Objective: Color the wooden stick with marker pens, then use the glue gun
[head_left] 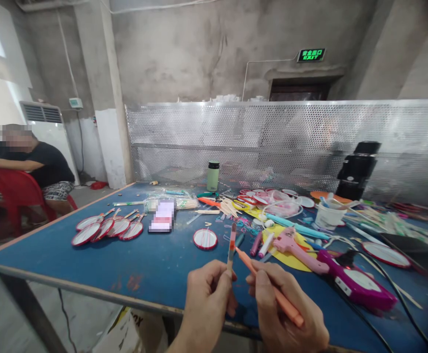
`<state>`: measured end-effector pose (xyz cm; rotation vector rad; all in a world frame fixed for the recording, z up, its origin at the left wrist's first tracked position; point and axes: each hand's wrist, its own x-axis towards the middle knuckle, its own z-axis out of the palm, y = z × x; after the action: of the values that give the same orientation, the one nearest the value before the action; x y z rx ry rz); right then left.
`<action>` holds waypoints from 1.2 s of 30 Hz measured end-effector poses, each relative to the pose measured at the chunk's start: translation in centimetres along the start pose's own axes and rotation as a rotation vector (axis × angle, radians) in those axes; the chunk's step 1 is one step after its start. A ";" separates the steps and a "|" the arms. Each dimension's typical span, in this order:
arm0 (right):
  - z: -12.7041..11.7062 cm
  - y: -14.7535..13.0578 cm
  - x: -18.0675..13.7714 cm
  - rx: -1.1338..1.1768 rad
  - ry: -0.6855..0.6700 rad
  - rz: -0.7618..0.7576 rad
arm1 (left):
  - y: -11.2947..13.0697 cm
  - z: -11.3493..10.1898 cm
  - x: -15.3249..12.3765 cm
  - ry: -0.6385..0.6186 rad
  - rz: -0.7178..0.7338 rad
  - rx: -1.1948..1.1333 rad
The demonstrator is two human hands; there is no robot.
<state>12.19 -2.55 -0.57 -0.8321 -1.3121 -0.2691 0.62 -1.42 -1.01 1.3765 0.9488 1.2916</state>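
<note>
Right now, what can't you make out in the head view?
All head view:
- Lower end of the banded stick: hidden by the left hand.
- Middle of the orange marker: covered by the right hand's fingers.
- Phone screen text: blurred by pixelation.
- Lower ends of items in the white cup: behind its wall.
- Lettered package: cut off by the bottom edge, partly under the table.

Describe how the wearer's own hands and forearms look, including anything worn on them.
The left hand and right hand are both bare, with no glove or ring visible. No watch, band or sleeve shows at the left wrist. The picture's lower edge cuts off both forearms, so any sleeves farther up cannot be told.
</note>
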 end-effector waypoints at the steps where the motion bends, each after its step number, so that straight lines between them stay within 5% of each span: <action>1: 0.0 0.0 0.0 0.000 0.002 0.007 | 0.0 0.0 0.0 -0.004 -0.001 -0.003; 36: -0.1 0.4 0.2 -0.011 -0.056 -0.106 | 0.1 0.0 -0.1 -0.002 0.041 0.010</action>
<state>12.52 -2.29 -0.53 -0.7854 -1.4102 -0.3387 0.57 -1.53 -0.98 1.4110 0.9313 1.3170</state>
